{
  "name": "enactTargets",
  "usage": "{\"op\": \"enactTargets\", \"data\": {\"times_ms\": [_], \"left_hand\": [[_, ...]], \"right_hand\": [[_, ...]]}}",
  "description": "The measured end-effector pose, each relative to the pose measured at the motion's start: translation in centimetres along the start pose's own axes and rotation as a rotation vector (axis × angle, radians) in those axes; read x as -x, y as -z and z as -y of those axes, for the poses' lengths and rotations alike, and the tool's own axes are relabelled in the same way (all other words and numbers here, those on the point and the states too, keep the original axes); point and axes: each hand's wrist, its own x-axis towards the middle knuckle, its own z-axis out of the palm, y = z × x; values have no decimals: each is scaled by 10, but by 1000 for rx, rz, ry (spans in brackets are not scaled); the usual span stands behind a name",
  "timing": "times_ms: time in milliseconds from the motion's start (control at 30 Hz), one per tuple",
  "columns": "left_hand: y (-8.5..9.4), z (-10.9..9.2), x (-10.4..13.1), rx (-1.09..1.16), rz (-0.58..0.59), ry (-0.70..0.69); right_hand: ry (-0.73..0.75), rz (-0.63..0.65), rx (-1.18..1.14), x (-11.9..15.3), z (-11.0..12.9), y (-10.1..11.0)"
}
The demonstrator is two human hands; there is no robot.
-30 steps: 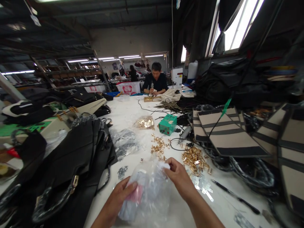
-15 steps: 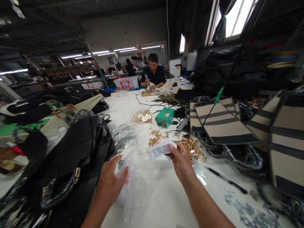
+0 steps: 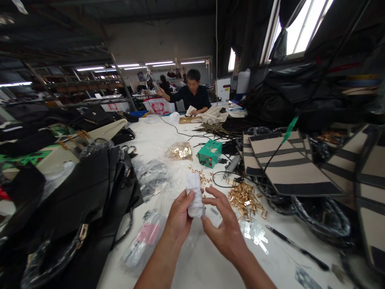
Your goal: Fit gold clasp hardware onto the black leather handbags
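Observation:
My left hand (image 3: 180, 214) is closed around a small white wrapped packet (image 3: 195, 192), held upright above the white table. Close by on the packet's right side is my right hand (image 3: 221, 224), its fingers apart and curved; whether its fingertips touch the wrapping I cannot tell. Beyond the hands lie loose gold metal clasps (image 3: 245, 198), with more scattered behind the packet. Flat silver metal plates (image 3: 255, 237) lie to the right of my right hand. A clear plastic bag (image 3: 141, 241) with something pink inside rests left of my left forearm.
Black bags (image 3: 87, 200) with plastic-wrapped handles fill the left side. A green box (image 3: 209, 153) with a cable stands mid-table beside a bag of gold parts (image 3: 179, 151). Beige-and-black panels (image 3: 296, 164) and a black pen (image 3: 297, 247) are at right. A co-worker (image 3: 192, 94) sits opposite.
The white packet has moved from my right hand into my left and now stands upright. My hands have come together. The co-worker has stretched one arm out to the side.

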Motion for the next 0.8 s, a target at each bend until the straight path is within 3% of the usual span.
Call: {"op": "enactTargets", "data": {"times_ms": [133, 300, 467, 800], "left_hand": [[18, 14, -4, -20, -5, -10], [26, 21, -1, -98, 113, 11], [25, 21, 1, -123, 224, 37], [25, 27, 1, -17, 216, 91]], "right_hand": [[-303, -107, -41, -4, -10, 1], [-548, -50, -157, -4, -23, -7], [-582, -12, -381, -4, -30, -10], [-632, -102, -586, 4, -46, -18]]}}
